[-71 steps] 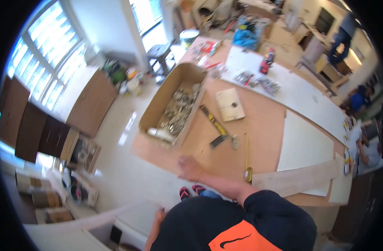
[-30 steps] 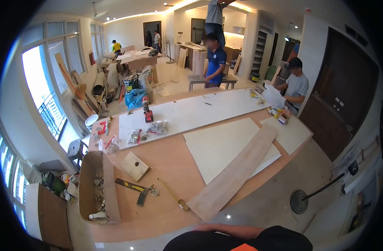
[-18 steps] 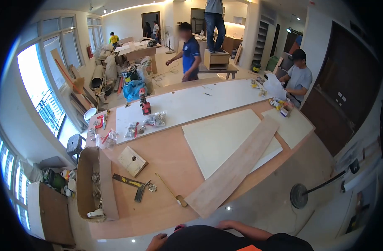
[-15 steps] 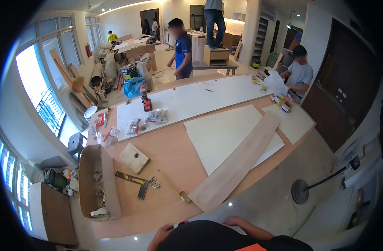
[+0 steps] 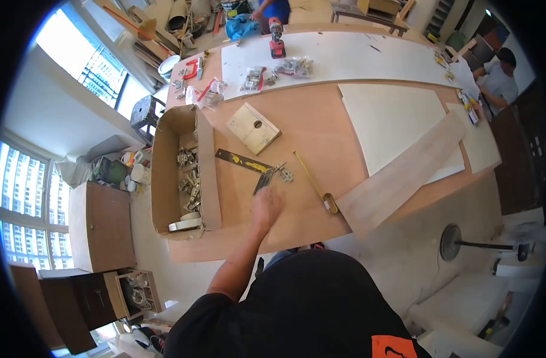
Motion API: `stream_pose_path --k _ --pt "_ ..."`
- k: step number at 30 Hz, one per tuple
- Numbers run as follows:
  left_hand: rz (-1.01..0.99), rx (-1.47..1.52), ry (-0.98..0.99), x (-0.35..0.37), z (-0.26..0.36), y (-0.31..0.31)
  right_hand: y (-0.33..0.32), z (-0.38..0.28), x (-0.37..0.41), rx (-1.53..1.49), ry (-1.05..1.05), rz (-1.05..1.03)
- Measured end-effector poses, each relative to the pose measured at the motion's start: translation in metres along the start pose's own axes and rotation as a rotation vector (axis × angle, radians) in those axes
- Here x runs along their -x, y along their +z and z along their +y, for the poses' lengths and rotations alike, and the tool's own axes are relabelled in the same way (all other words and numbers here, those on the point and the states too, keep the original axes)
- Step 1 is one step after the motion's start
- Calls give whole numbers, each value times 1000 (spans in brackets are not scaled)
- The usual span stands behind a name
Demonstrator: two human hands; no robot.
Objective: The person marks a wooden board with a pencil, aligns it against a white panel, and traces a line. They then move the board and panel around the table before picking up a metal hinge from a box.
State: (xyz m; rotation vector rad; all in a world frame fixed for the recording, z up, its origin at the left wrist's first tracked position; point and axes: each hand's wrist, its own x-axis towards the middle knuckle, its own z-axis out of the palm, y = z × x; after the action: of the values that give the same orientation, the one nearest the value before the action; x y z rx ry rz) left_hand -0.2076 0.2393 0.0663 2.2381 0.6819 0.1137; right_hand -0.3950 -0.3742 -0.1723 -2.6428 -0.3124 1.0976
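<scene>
My left hand (image 5: 267, 209) reaches over the table, blurred, at the dark handle of a try square (image 5: 244, 160) with yellow marks on its blade. Whether its fingers grip the handle does not show. Small metal hinge parts (image 5: 286, 174) lie just beyond the handle. A wooden block with a round hole (image 5: 254, 129) rests farther up. To the right is a thin yellow strip (image 5: 311, 176) with a rounded end, resembling a drawn-out tape measure. On the left, a cardboard box (image 5: 208, 173) holds several metal hinges (image 5: 190, 179) and a white roll. My right hand is out of view.
White panels (image 5: 398, 128) and a long wooden board (image 5: 404, 173) occupy the table's right side. A red drill (image 5: 277, 39) and bagged hardware (image 5: 294, 67) sit toward the back. One person (image 5: 500, 80) is at the far right; another person's blue shirt (image 5: 276, 11) shows behind the table.
My view has tilted down and turned left. My left hand has moved from near my body forward to the try square. My right hand has left the view.
</scene>
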Motion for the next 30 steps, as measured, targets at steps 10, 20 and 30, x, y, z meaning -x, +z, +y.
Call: stream_pose_path --k 10,20,30 --pt "68 -428 59 -55 -47 18 18 -91 44 -211 131 72" --pt "147 -417 237 -82 -36 14 72 -129 40 -240 169 168" --pt "-195 -309 296 -130 -25 50 63 -134 -12 -216 232 87"
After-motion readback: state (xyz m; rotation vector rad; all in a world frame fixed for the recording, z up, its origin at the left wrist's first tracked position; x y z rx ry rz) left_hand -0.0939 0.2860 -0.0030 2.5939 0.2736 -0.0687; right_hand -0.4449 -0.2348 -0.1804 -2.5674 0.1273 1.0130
